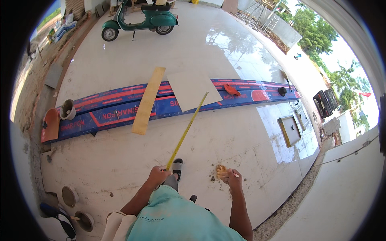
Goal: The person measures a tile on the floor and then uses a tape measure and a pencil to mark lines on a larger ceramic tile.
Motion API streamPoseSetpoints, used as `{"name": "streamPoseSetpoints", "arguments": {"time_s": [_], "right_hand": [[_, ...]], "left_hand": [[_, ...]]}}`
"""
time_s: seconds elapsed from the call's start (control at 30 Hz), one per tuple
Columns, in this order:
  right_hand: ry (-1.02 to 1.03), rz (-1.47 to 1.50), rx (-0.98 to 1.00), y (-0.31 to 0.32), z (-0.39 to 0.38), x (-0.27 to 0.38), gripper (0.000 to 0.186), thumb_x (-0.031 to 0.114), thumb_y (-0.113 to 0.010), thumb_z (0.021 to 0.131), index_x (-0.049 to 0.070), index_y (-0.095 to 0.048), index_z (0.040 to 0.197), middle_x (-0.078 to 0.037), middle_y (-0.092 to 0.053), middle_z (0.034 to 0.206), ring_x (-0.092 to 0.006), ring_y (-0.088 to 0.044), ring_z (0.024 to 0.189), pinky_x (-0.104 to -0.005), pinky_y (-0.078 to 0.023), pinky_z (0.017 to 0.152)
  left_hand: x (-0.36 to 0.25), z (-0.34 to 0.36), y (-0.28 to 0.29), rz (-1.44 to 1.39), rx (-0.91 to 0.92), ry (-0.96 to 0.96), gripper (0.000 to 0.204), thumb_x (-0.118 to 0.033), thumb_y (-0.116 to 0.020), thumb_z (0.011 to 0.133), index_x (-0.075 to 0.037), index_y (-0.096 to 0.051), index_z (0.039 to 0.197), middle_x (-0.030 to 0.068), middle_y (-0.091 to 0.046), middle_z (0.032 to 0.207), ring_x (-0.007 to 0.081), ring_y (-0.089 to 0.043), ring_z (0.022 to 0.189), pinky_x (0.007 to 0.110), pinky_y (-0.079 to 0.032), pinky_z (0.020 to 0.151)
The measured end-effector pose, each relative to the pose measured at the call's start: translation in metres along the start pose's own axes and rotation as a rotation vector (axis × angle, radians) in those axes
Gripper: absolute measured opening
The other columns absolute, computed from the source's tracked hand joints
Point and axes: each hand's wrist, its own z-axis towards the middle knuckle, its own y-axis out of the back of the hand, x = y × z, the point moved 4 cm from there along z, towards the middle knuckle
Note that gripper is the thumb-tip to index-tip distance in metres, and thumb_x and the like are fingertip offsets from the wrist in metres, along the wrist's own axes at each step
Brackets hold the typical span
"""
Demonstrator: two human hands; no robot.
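My left hand (159, 176) is closed on a tape measure at the near middle. Its yellow blade (185, 131) stretches forward and slightly right, its tip over the edge of a pale square tile (194, 90). The tile lies across long blue-and-red wrapped boxes (165, 105). My right hand (233, 180) has its fingers curled round a thin pale stick, whose end shows by the knuckles; its kind is unclear. Next to that hand is a tawny, rough-looking clump (220, 170), with crumbs of debris on the floor around it. Whether hand and clump touch, I cannot tell.
A wooden board (148, 101) crosses the boxes left of the tile. On them also rest an orange cap-like thing (231, 90) and a pot (67, 109). Buckets (70, 196) stand at the near left, a metal frame (289, 130) lies right, and a green scooter (138, 20) is parked far off.
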Motion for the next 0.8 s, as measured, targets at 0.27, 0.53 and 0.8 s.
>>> {"name": "streamPoseSetpoints", "arguments": {"time_s": [0.27,0.53,0.8], "right_hand": [[-0.169,-0.316,0.365,-0.089,0.122,0.111,0.034,0.028,-0.051,0.099,0.003,-0.054,0.122,-0.013,-0.062,0.115,-0.0217,-0.064,0.099,-0.0338,-0.053,0.080],[-0.118,-0.326,0.494,-0.071,0.276,0.216,0.030,0.025,-0.052,0.099,0.003,-0.057,0.118,-0.009,-0.061,0.109,-0.0187,-0.062,0.096,-0.0334,-0.053,0.079],[-0.092,-0.572,0.755,-0.044,0.431,0.308,0.040,0.034,-0.055,0.098,0.003,-0.055,0.124,-0.010,-0.058,0.111,-0.0216,-0.061,0.100,-0.0358,-0.053,0.080]], "left_hand": [[-0.160,0.143,-0.138,-0.072,0.117,-0.043,0.028,-0.010,-0.067,0.077,0.004,-0.066,0.101,-0.0018,-0.052,0.064,0.0059,-0.044,0.049,0.025,-0.036,0.043],[-0.250,0.256,-0.209,0.017,-0.087,-0.242,0.030,-0.021,-0.066,0.072,0.004,-0.063,0.088,0.0059,-0.054,0.059,0.0134,-0.050,0.053,0.032,-0.042,0.051],[-0.315,0.356,-0.297,-0.323,-0.318,-0.156,0.045,-0.018,-0.067,0.077,0.006,-0.060,0.114,0.0016,-0.055,0.064,0.0093,-0.050,0.054,0.027,-0.042,0.050]]}}
